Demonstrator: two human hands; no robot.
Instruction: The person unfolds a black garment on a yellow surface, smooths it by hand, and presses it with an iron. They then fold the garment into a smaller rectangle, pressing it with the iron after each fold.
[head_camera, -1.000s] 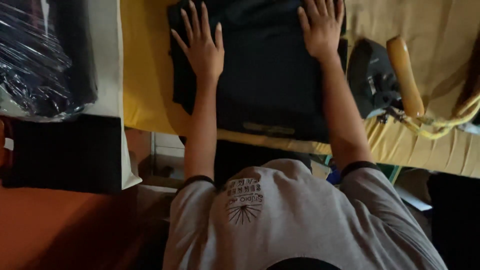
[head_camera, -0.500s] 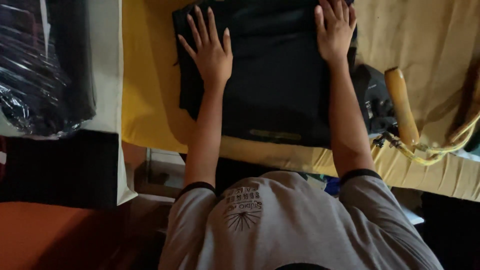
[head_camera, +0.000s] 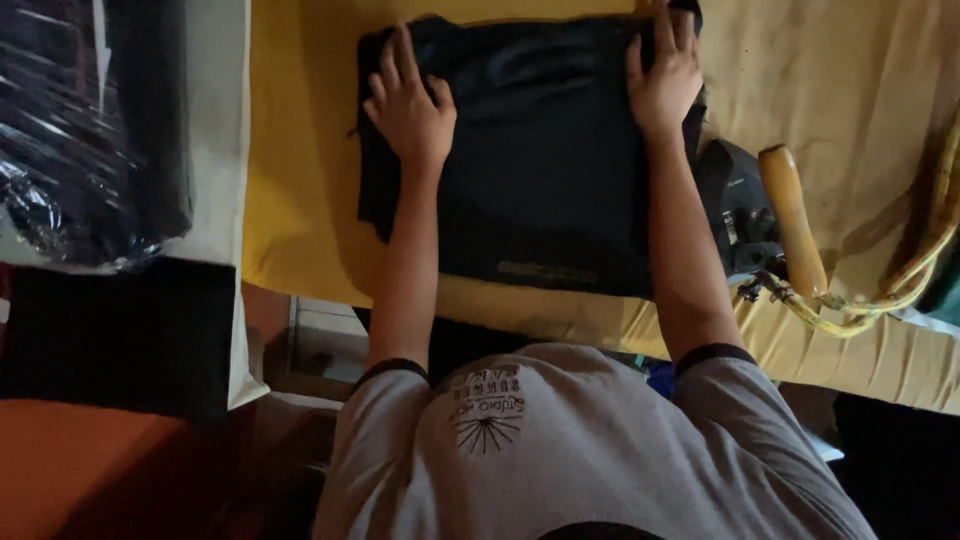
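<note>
Seen from above, at upper centre of the frame: folded dark garment (head_camera: 545, 170), lying flat on yellow cloth (head_camera: 300, 200) that covers the table; lower edge of the garment toward the body, a faint strip of print along it.

Left hand (head_camera: 410, 105) flat on the upper left part of the garment, palm down, fingers (head_camera: 405, 55) spread and pointing to the top of the frame; nothing pinched, nothing clasped; just pressing on the fabric near its left edge.

Right hand (head_camera: 665, 85) flat on the upper right part of the garment, palm down, fingers close together and reaching toward the top right corner; fingertips partly at the frame's edge, so whether curled over the garment's rim, cannot tell; otherwise open and resting, not gripping.

Both forearms running down from the hands to a grey T-shirt (head_camera: 590, 450) at lower centre, dark trim at the sleeve ends.

Right of the garment, touching or just beside its right edge: small black bag (head_camera: 740, 205); beside that, a wooden handle (head_camera: 792, 220) lying at a slant; yellow rope (head_camera: 890, 290) curving along the right side of the frame.

Upper left of the frame: dark bundle wrapped in shiny clear plastic (head_camera: 80, 130), well apart from the garment; below it a black block (head_camera: 115, 335).
</note>
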